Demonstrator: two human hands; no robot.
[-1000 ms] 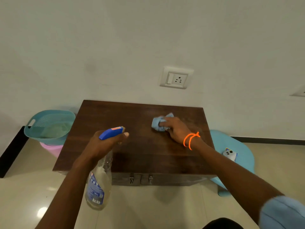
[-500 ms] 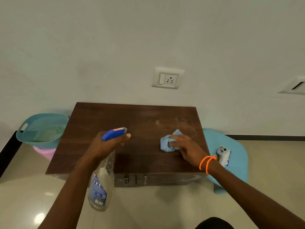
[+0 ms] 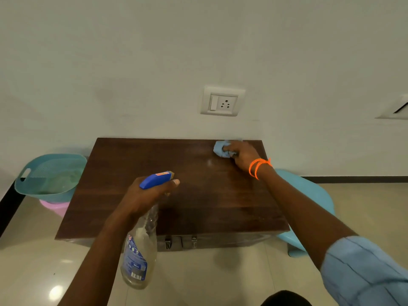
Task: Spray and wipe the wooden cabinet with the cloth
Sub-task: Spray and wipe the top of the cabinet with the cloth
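The dark wooden cabinet (image 3: 136, 164) stands low against the wall, its top facing me. A crumpled light blue cloth (image 3: 219, 148) is pressed onto the far right corner of that top by my right hand (image 3: 244, 156), which grips it; orange bands circle that wrist. My left hand (image 3: 145, 196) hangs over the cabinet's front middle and holds a clear spray bottle (image 3: 139, 255) by its neck, a finger at the trigger. The bottle's blue nozzle head (image 3: 155, 179) points right; its body hangs down in front of the cabinet.
A teal basket (image 3: 51, 175) sits on a pink tub (image 3: 56, 207) left of the cabinet. A light blue plastic stool (image 3: 309, 195) stands at the right, partly behind my arm. A wall socket (image 3: 221, 101) is above the cabinet. The floor is glossy beige tile.
My right hand has slid the cloth from the front right of the top to the far right corner by the wall. My left hand keeps the bottle in about the same place.
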